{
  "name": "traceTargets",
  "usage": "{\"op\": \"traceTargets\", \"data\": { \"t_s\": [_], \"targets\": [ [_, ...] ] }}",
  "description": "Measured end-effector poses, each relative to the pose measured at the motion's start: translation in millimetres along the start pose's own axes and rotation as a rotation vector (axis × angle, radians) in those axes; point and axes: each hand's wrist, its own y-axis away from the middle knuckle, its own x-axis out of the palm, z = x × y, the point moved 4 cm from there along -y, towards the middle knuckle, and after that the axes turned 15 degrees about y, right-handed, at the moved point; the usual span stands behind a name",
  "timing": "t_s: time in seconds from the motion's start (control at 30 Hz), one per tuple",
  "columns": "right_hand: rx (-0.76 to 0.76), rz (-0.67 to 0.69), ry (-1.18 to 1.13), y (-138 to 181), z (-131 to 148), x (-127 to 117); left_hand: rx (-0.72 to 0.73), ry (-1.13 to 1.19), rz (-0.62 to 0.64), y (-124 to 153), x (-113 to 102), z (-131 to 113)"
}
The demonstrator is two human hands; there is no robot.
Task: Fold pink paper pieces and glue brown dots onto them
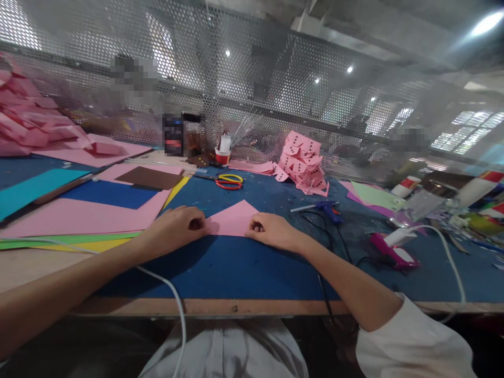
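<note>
A pink paper piece, folded into a triangle pointing away from me, lies on the blue mat. My left hand is curled, its fingers pressing the paper's left corner. My right hand is curled too, pinching the paper's right corner. Both hands rest on the mat with the paper between them.
Large pink, blue, teal, brown and yellow sheets lie at the left. Red and yellow scissors, a pile of folded pink pieces, a blue glue gun and a pink glue gun with cables lie behind and to the right. A perforated metal screen closes the back.
</note>
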Motion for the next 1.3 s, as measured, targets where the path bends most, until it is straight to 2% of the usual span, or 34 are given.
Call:
{"op": "traceTargets", "data": {
  "t_s": [0.17,0.57,0.8,1.0,1.3],
  "targets": [
    [0.011,0.011,-0.001,0.2,0.6,-0.7,-0.043,0.075,0.031,1.2,-2.5,1.1],
    [0.011,0.014,0.002,0.3,1.4,-1.6,-0.031,-0.026,0.037,1.0,-2.7,-0.9],
    [0.010,0.014,0.003,0.5,1.8,-2.6,-0.012,0.012,0.022,2.0,-4.2,-2.1],
    [0.009,0.009,0.003,0.4,0.8,-1.8,-0.032,0.074,0.079,2.9,-6.8,2.8],
    [0.004,0.005,0.002,0.6,0.2,-1.1,-0.001,0.007,0.056,3.0,-7.2,2.3]
  ]
}}
